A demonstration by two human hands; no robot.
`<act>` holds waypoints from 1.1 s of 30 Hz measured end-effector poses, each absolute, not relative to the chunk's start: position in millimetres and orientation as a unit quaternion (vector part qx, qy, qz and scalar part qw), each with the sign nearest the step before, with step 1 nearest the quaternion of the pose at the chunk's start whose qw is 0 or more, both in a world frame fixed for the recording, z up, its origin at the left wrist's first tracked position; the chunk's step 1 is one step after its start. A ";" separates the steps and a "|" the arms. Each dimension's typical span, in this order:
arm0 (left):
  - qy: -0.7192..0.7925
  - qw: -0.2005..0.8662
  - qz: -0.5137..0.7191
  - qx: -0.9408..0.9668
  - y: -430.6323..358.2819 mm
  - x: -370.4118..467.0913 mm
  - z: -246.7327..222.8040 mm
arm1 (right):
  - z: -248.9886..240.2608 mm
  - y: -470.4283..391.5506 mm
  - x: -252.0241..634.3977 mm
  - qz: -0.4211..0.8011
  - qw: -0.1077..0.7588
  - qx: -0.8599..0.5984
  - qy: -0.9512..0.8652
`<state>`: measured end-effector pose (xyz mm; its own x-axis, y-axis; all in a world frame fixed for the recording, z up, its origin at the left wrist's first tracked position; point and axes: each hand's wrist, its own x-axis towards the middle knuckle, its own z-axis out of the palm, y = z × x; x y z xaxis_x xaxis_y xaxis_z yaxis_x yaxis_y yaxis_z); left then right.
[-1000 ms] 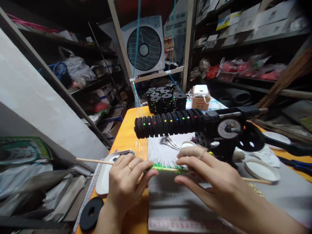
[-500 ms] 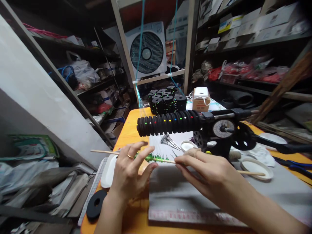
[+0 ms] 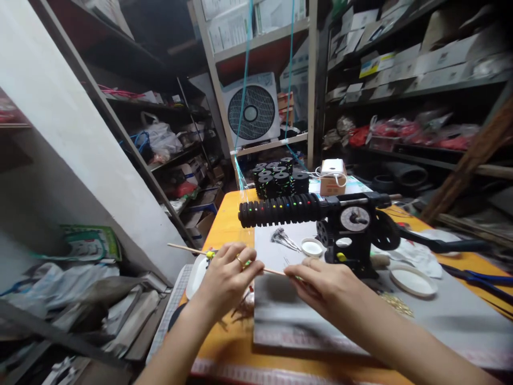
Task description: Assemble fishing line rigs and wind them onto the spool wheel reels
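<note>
A thin wooden stick point(image 3: 273, 271) runs level between my hands over the orange table. My left hand point(image 3: 229, 270), with a ring on one finger, is closed round its middle. Bright green material point(image 3: 247, 263) on the stick shows between those fingers, mostly covered; a yellow bit point(image 3: 210, 254) sits farther left. My right hand point(image 3: 332, 283) pinches the stick at the right with thumb and fingertips; the part beyond is hidden. Just behind stands a black geared device point(image 3: 355, 235) with a ridged black roller point(image 3: 280, 210) carrying coloured pinheads.
On the grey board point(image 3: 288, 313) lie dark-tipped metal pins point(image 3: 284, 239), a small white dish point(image 3: 311, 247), a larger round lid point(image 3: 413, 281) and small gold pieces point(image 3: 395, 303). A white tray point(image 3: 196, 279) is at left. Stacked black discs point(image 3: 276, 179) and a fan point(image 3: 251, 109) stand behind.
My left hand has gone from loosely spread fingers to closed round the stick, covering most of the green part. The stick's right end no longer shows. The view has tilted up and shifted left.
</note>
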<state>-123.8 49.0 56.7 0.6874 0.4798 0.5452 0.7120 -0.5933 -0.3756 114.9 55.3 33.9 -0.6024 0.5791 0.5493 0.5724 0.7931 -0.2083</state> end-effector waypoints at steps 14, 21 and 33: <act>-0.423 0.230 -0.073 -0.873 170.0 -230.7 39.6 | 14.6 71.9 106.7 0.105 0.405 -0.303 -0.856; -0.453 0.127 -0.065 -0.880 203.0 -220.3 20.0 | 9.3 74.0 107.8 0.109 0.417 -0.288 -0.855; -0.566 -0.028 -0.215 -0.795 44.5 -148.1 31.9 | -1.9 75.6 108.6 0.126 0.409 -0.288 -0.857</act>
